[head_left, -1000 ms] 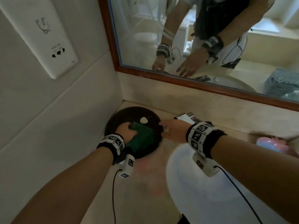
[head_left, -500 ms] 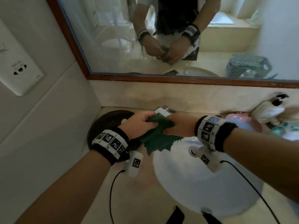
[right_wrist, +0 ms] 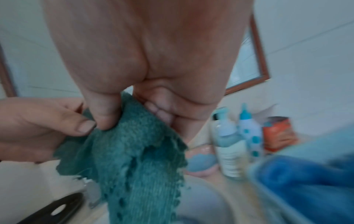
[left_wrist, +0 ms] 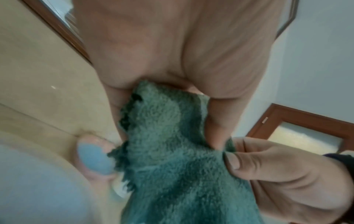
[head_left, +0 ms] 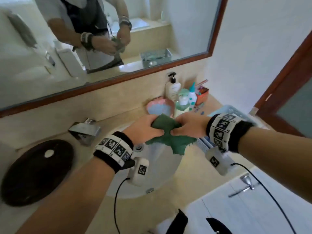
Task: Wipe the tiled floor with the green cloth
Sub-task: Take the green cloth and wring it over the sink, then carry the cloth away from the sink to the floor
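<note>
Green cloth (head_left: 166, 132) is held in the air above the white basin (head_left: 152, 176), w/ both hands side by side. Left hand (head_left: 145, 129): fingers curled, gripping cloth's left part. Right hand (head_left: 189, 126): thumb & fingers pinching the right part. Frayed lower edge hangs free below the hands. Dark round tray (head_left: 36, 171) lies on the counter, left of the basin.

Green cloth (head_left: 170, 142); dark, perhaps brown, round board (head_left: 36, 171).
</note>
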`<action>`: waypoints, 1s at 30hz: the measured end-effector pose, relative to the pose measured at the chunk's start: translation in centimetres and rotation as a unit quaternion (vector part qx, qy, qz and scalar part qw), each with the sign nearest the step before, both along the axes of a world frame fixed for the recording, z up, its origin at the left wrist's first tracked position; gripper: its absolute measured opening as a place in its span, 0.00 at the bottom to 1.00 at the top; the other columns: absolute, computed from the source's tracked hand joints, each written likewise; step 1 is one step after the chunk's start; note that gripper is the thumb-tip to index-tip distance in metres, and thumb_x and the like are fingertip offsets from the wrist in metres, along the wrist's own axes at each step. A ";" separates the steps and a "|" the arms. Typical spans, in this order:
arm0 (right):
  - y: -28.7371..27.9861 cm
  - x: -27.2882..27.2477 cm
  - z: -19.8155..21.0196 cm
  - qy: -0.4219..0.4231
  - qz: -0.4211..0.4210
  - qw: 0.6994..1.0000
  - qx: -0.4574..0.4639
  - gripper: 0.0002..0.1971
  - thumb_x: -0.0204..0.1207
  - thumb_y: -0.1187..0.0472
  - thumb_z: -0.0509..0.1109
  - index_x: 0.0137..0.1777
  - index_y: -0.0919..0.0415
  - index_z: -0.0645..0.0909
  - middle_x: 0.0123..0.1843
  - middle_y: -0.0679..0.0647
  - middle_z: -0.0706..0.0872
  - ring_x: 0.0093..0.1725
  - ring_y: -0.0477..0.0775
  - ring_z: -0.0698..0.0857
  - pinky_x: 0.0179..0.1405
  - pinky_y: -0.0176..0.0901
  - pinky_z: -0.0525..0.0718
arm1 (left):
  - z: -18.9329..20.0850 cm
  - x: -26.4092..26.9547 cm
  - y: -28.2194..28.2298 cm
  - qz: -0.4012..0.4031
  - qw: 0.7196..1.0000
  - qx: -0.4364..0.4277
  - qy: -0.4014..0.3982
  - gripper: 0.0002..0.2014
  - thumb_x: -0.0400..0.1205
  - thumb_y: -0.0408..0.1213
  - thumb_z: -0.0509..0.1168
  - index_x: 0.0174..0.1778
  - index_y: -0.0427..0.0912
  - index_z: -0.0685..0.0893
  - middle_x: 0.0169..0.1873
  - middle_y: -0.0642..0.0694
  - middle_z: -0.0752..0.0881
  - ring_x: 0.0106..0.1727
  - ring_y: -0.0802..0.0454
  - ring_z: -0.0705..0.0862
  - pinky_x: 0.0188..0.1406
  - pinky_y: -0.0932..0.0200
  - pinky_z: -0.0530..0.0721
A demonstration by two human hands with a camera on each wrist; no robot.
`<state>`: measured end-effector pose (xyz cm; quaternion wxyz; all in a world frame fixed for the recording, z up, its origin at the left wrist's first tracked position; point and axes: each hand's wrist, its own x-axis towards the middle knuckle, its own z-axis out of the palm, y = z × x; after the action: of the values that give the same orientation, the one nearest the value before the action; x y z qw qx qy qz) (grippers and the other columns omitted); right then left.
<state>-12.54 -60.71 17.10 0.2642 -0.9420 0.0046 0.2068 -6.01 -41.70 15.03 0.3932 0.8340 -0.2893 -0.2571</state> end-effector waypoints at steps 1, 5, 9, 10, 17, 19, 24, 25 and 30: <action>-2.4 -2.0 -0.1 0.000 -0.013 1.000 0.001 0.09 0.81 0.51 0.70 0.43 0.54 0.85 0.39 0.50 0.87 0.40 0.52 0.85 0.44 0.46 0.83 | 0.0 -1.3 -2.6 -0.017 1.000 0.007 -0.005 0.22 0.70 0.39 0.77 0.61 0.42 0.86 0.50 0.45 0.91 0.52 0.48 0.90 0.56 0.42 0.88; -11.8 -9.8 -0.3 -0.016 -0.058 0.998 -0.014 0.11 0.80 0.54 0.70 0.47 0.62 0.87 0.38 0.52 0.87 0.42 0.55 0.86 0.48 0.47 0.83 | -0.6 -7.1 -12.8 -0.066 0.993 0.032 -0.095 0.22 0.71 0.34 0.80 0.61 0.39 0.85 0.51 0.46 0.89 0.54 0.48 0.87 0.54 0.54 0.85; -20.1 -17.1 -0.1 -0.030 -0.105 0.994 -0.008 0.09 0.80 0.55 0.71 0.49 0.60 0.88 0.40 0.53 0.89 0.41 0.52 0.85 0.42 0.40 0.82 | -0.8 -13.6 -22.2 -0.072 0.989 0.008 -0.127 0.16 0.76 0.32 0.75 0.59 0.39 0.85 0.48 0.47 0.88 0.49 0.51 0.85 0.47 0.60 0.81; -21.9 -18.7 0.0 -0.036 -0.119 0.992 -0.002 0.07 0.80 0.55 0.71 0.47 0.58 0.87 0.39 0.51 0.88 0.40 0.50 0.84 0.39 0.38 0.80 | -0.8 -15.0 -24.3 -0.078 0.990 -0.005 -0.114 0.14 0.77 0.30 0.73 0.58 0.38 0.85 0.47 0.46 0.88 0.48 0.50 0.85 0.46 0.58 0.82; -33.8 -24.9 -1.0 -0.039 -0.187 0.982 0.013 0.10 0.81 0.55 0.70 0.37 0.49 0.82 0.35 0.44 0.83 0.37 0.45 0.81 0.38 0.37 0.76 | -1.1 -20.1 -36.7 -0.135 0.984 0.000 -0.118 0.15 0.73 0.34 0.77 0.55 0.36 0.84 0.47 0.42 0.89 0.48 0.46 0.87 0.45 0.51 0.85; -36.8 -25.6 -1.6 -0.040 -0.211 0.976 0.026 0.14 0.82 0.55 0.69 0.33 0.49 0.79 0.32 0.44 0.81 0.33 0.43 0.79 0.34 0.36 0.74 | -1.6 -20.5 -40.2 -0.135 0.983 -0.002 -0.127 0.12 0.75 0.32 0.74 0.52 0.35 0.85 0.44 0.41 0.88 0.45 0.45 0.86 0.42 0.54 0.84; -44.5 -24.8 -3.0 -0.048 -0.250 0.966 0.039 0.14 0.83 0.53 0.68 0.34 0.52 0.79 0.30 0.44 0.79 0.31 0.44 0.78 0.31 0.33 0.73 | -3.2 -19.6 -48.8 -0.149 0.981 -0.007 -0.125 0.08 0.76 0.31 0.71 0.49 0.35 0.84 0.41 0.43 0.86 0.42 0.45 0.83 0.33 0.64 0.75; -46.2 -24.4 -3.2 -0.047 -0.248 0.967 0.034 0.13 0.83 0.52 0.68 0.37 0.55 0.81 0.32 0.46 0.80 0.34 0.47 0.79 0.35 0.37 0.75 | -3.5 -19.3 -50.7 -0.150 0.981 -0.008 -0.124 0.08 0.76 0.31 0.72 0.49 0.35 0.83 0.41 0.42 0.86 0.42 0.45 0.83 0.35 0.60 0.75; -54.3 -22.1 -3.1 -0.024 -0.260 0.964 0.038 0.17 0.83 0.50 0.67 0.44 0.64 0.85 0.36 0.58 0.87 0.33 0.51 0.82 0.40 0.44 0.83 | -4.1 -16.5 -58.6 -0.135 0.986 -0.021 -0.096 0.08 0.76 0.33 0.74 0.45 0.38 0.82 0.37 0.46 0.84 0.37 0.51 0.80 0.33 0.61 0.75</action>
<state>-34.63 -115.03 13.96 0.3441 -0.9024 0.2357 0.1086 -22.51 -100.31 10.97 0.3426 0.7995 -0.4413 -0.2205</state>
